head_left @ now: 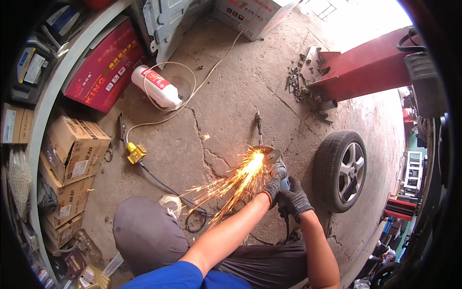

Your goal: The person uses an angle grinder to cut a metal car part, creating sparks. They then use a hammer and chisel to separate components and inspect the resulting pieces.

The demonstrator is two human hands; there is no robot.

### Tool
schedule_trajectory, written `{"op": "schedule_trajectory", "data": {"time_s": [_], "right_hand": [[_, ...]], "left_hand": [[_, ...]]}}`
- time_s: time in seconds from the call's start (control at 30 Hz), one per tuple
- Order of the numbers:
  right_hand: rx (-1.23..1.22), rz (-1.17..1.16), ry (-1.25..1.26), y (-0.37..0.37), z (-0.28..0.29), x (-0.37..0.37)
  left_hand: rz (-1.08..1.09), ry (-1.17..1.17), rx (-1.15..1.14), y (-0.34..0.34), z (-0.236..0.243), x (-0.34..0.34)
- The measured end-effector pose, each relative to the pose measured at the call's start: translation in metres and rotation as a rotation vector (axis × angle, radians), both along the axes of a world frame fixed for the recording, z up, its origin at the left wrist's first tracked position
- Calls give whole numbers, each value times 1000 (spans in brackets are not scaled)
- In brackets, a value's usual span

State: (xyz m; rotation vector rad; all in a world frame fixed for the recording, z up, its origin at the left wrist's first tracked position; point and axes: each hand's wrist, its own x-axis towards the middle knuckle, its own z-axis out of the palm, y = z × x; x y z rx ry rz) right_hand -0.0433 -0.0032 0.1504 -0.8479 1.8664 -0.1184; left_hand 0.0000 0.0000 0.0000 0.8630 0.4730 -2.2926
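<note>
My left hand (pixel 274 182), in a dark knit glove, grips the front of a blue angle grinder (pixel 285 184). My right hand (pixel 295 201), also gloved, is closed on the grinder's rear body, lower and to the right. The round cutting disc (pixel 272 156) meets a slim dark metal part (pixel 260 124) lying on the concrete, and bright sparks (pixel 248 176) spray down and leftward from there. The exact contact point is hidden by the glare. A black cord trails from the tool. A tyre on an alloy wheel (pixel 332 171) stands right of my hands.
Stacked cardboard boxes (pixel 77 149) line the shelving at left. A white jug (pixel 156 86) and yellow socket block (pixel 136 153) with looping cords lie on the floor. A red lift post (pixel 363 67) with scattered hardware is at upper right; a printed box (pixel 252 14) sits at the back.
</note>
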Motion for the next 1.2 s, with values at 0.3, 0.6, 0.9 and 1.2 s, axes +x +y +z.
{"op": "schedule_trajectory", "data": {"time_s": [0.3, 0.6, 0.9, 1.2], "right_hand": [[-45, 32, 13, 2, -11, -6], [-31, 33, 27, 0, -3, -1], [-42, 48, 67, 3, -4, -5], [1, -18, 1, 1, 5, 7]], "left_hand": [[35, 1, 22, -1, 4, 2], [55, 48, 10, 1, 11, 4], [-10, 4, 8, -2, 36, 15], [161, -147, -98, 4, -7, -10]]}}
